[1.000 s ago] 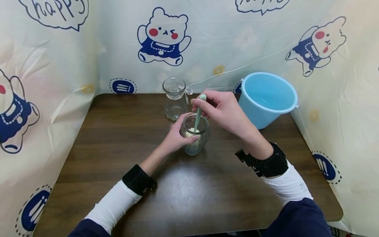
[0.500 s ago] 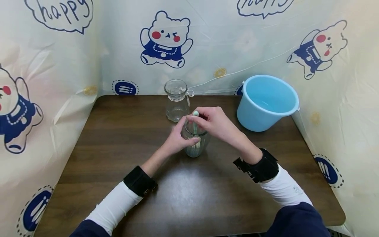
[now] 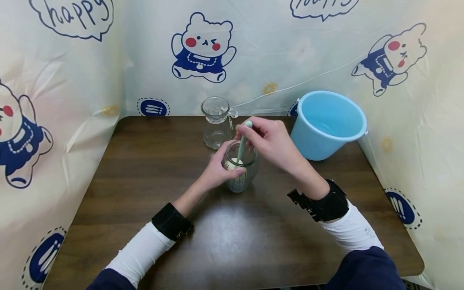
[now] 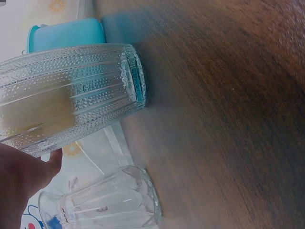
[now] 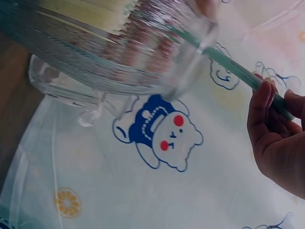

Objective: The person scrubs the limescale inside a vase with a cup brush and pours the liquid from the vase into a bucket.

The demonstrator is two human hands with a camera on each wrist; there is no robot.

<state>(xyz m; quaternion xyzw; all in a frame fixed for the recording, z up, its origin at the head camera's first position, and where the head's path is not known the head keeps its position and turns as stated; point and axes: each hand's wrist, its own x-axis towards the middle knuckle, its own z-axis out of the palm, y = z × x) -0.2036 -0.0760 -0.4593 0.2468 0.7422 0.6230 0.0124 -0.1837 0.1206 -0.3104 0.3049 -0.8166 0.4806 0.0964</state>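
Observation:
In the head view my left hand [image 3: 217, 171] grips a ribbed clear glass jar [image 3: 250, 173] around its upper side, thumb toward me. My right hand [image 3: 273, 141] pinches the green handle of a bottle brush [image 3: 242, 148] above the jar's mouth. The brush's pale, sponge-like head sits inside the jar, and in the left wrist view it shows through the jar's beaded wall [image 4: 100, 86]. The right wrist view has the green handle [image 5: 238, 71] slanting out past the rim to my fingertips. Whether the jar's base touches the table cannot be told.
A second clear glass jar [image 3: 216, 133] with a ribbon at its neck stands just behind, near the back edge. To the right rear is a light blue bucket [image 3: 315, 141]. Printed sheeting [image 3: 253, 52] hangs around the brown wooden table [image 3: 145, 161].
Half a second ago my right hand had pushed the brush down into the jar; now hand and brush are raised again. My left hand keeps its hold on the jar.

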